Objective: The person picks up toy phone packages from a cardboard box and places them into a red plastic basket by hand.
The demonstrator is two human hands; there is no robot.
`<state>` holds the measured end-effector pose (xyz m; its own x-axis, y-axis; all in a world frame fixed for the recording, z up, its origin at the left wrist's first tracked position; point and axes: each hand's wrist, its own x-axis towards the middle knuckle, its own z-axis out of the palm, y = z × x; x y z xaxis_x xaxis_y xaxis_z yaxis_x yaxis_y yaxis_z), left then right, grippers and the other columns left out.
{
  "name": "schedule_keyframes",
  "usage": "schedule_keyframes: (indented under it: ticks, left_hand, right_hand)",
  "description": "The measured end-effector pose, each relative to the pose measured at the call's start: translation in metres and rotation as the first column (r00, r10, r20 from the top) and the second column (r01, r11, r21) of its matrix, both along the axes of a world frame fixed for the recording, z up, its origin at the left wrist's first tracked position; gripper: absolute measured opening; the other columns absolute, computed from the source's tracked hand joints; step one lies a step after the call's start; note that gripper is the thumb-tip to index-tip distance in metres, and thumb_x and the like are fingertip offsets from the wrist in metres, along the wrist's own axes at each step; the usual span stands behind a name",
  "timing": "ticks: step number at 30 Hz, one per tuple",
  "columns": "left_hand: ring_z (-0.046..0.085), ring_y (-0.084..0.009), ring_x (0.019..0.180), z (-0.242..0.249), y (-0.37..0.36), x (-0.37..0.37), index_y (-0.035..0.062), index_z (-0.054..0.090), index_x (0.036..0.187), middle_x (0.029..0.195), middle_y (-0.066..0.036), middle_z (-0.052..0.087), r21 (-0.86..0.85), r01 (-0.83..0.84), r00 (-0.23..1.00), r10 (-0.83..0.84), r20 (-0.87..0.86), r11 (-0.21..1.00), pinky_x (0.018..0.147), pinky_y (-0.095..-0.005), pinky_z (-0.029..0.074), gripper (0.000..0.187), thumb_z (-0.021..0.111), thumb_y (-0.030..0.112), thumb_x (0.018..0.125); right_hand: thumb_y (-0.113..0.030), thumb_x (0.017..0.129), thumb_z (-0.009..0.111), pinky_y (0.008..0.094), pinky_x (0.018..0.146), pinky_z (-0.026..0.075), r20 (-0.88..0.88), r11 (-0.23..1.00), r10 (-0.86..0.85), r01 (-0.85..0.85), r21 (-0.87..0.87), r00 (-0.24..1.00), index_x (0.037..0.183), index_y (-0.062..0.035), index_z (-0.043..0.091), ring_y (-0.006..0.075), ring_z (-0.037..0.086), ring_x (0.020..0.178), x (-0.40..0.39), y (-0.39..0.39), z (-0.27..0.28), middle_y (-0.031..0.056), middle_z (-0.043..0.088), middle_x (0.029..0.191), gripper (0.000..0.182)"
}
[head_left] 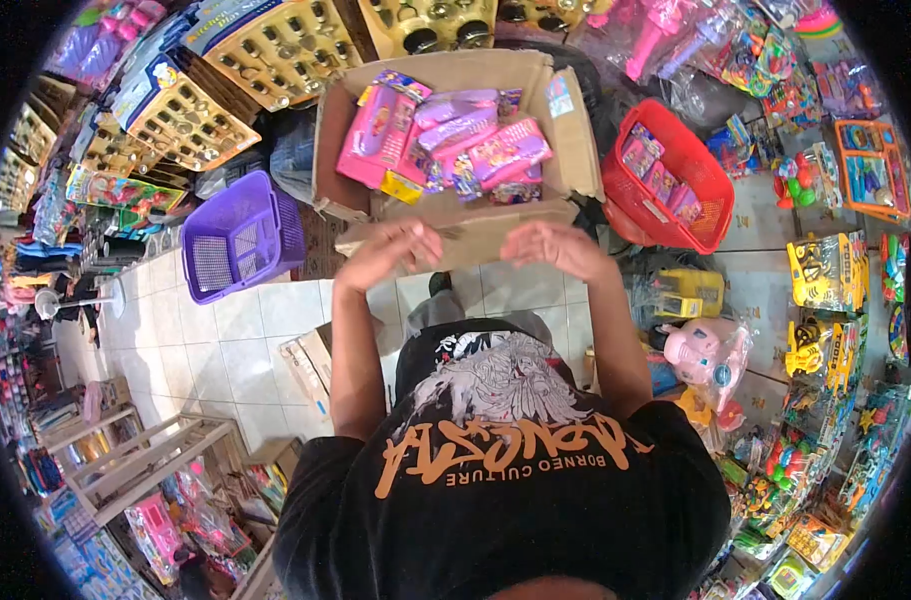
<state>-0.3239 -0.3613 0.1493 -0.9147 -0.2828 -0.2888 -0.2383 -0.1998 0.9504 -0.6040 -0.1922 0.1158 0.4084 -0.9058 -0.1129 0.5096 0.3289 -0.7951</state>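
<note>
My left hand [393, 252] is over the near flap of an open cardboard box [580, 140], fingers loosely curved and nothing in them. Facing it across the flap, my right hand [563, 249] is also empty, its fingers bent inward and apart. Inside the box lie several pink and purple packaged toys [510, 152], a larger pink toy box [377, 135] among them at the left. The front flap [465, 246] folds out toward me, between and beneath both hands.
A purple basket [243, 238] stands left of the box, and a red basket [710, 200] with pink packs stands to its right. Behind hang kitchen play sets [190, 115]. Bagged toys [825, 270] line the right side. A wooden rack [155, 465] stands lower left on the tiled floor [215, 350].
</note>
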Motion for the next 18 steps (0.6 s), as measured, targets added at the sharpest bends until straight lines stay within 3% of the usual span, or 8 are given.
schedule_keyframes:
  ticks: [4, 6, 7, 9, 10, 12, 13, 18]
  left_hand:
    - [0.059, -0.0122, 0.08, -0.009, -0.075, -0.018, 0.0035, 0.06, 0.103, 0.089, -0.003, 0.063, -0.219, -0.281, 0.956, 0.293, 0.024, 0.935, 0.07, -0.0246, 0.046, 0.034, 0.051, 0.034, 0.091]
    - [0.06, -0.0141, 0.082, -0.036, -0.106, -0.037, 0.0019, 0.059, 0.104, 0.088, -0.006, 0.063, -0.396, -0.359, 0.932, 0.347, -0.105, 0.845, 0.071, -0.0277, 0.047, 0.032, 0.059, 0.028, 0.086]
    - [0.06, -0.0141, 0.082, -0.047, -0.12, -0.047, 0.0019, 0.059, 0.104, 0.088, -0.006, 0.063, -0.401, -0.359, 0.933, 0.341, -0.119, 0.843, 0.071, -0.0277, 0.047, 0.032, 0.059, 0.028, 0.086]
    - [0.061, -0.0206, 0.084, -0.064, -0.135, -0.067, 0.0011, 0.06, 0.104, 0.09, -0.01, 0.064, -0.502, -0.239, 0.961, 0.276, 0.0, 0.831, 0.073, -0.0328, 0.048, 0.037, 0.063, 0.03, 0.081]
    - [0.061, -0.0206, 0.084, -0.062, -0.137, -0.077, 0.0011, 0.06, 0.104, 0.09, -0.01, 0.064, -0.502, -0.244, 0.961, 0.275, -0.013, 0.83, 0.073, -0.0328, 0.048, 0.037, 0.063, 0.03, 0.081]
    - [0.06, -0.0298, 0.095, -0.059, -0.138, -0.094, 0.0016, 0.055, 0.114, 0.103, -0.017, 0.062, -0.812, 0.004, 0.97, 0.194, 0.145, 0.584, 0.079, -0.0371, 0.048, 0.049, 0.065, 0.034, 0.078]
    - [0.06, -0.0298, 0.095, -0.065, -0.14, -0.101, 0.0016, 0.055, 0.114, 0.103, -0.017, 0.062, -0.814, 0.005, 0.971, 0.191, 0.141, 0.581, 0.079, -0.0371, 0.048, 0.049, 0.065, 0.034, 0.078]
    - [0.05, -0.0369, 0.113, -0.09, -0.127, -0.113, 0.0069, 0.039, 0.129, 0.135, -0.021, 0.034, -0.901, 0.287, 0.85, 0.347, 0.396, 0.326, 0.09, -0.0445, 0.046, 0.065, 0.065, 0.035, 0.077]
  right_hand:
    - [-0.033, 0.095, 0.044, 0.0388, 0.091, 0.044, -0.089, 0.944, -0.319, 0.324, 0.058, 0.944, 0.12, -0.0035, 0.047, 0.0229, 0.05, 0.113, 0.011, -0.084, 0.008, 0.0152, 0.055, 0.118, 0.039]
    - [-0.026, 0.091, 0.051, 0.0404, 0.089, 0.046, -0.438, 0.802, -0.533, 0.597, 0.01, 0.723, 0.116, -0.0061, 0.048, 0.0247, 0.051, 0.111, 0.021, -0.12, -0.004, 0.0156, 0.054, 0.116, 0.032]
    - [-0.026, 0.091, 0.051, 0.0404, 0.089, 0.046, -0.44, 0.799, -0.542, 0.601, -0.006, 0.716, 0.116, -0.0061, 0.048, 0.0247, 0.051, 0.111, 0.019, -0.142, -0.016, 0.0156, 0.054, 0.116, 0.032]
    - [-0.021, 0.081, 0.063, 0.0441, 0.092, 0.043, -0.793, 0.729, -0.566, 0.588, -0.351, 0.228, 0.119, -0.0079, 0.046, 0.03, 0.047, 0.114, 0.011, -0.175, -0.049, 0.0155, 0.051, 0.12, 0.044]
    - [-0.021, 0.081, 0.063, 0.0441, 0.092, 0.043, -0.793, 0.727, -0.569, 0.584, -0.361, 0.218, 0.119, -0.0079, 0.046, 0.03, 0.047, 0.114, 0.006, -0.183, -0.056, 0.0155, 0.051, 0.12, 0.044]
    - [-0.021, 0.071, 0.071, 0.0463, 0.096, 0.037, -0.672, 0.711, -0.527, 0.163, -0.684, -0.521, 0.121, -0.0071, 0.043, 0.0348, 0.04, 0.119, 0.0, -0.194, -0.067, 0.0159, 0.046, 0.126, 0.059]
    - [-0.019, 0.066, 0.072, 0.0458, 0.099, 0.033, -0.728, 0.799, -0.422, 0.158, -0.581, -0.541, 0.123, -0.008, 0.041, 0.0374, 0.036, 0.12, 0.004, -0.189, -0.05, 0.0161, 0.041, 0.13, 0.066]
    - [-0.018, 0.068, 0.071, 0.0466, 0.095, 0.036, -0.773, 0.856, -0.376, 0.127, -0.501, -0.511, 0.117, -0.0138, 0.048, 0.0346, 0.04, 0.117, -0.019, -0.19, -0.066, 0.0133, 0.045, 0.124, 0.054]
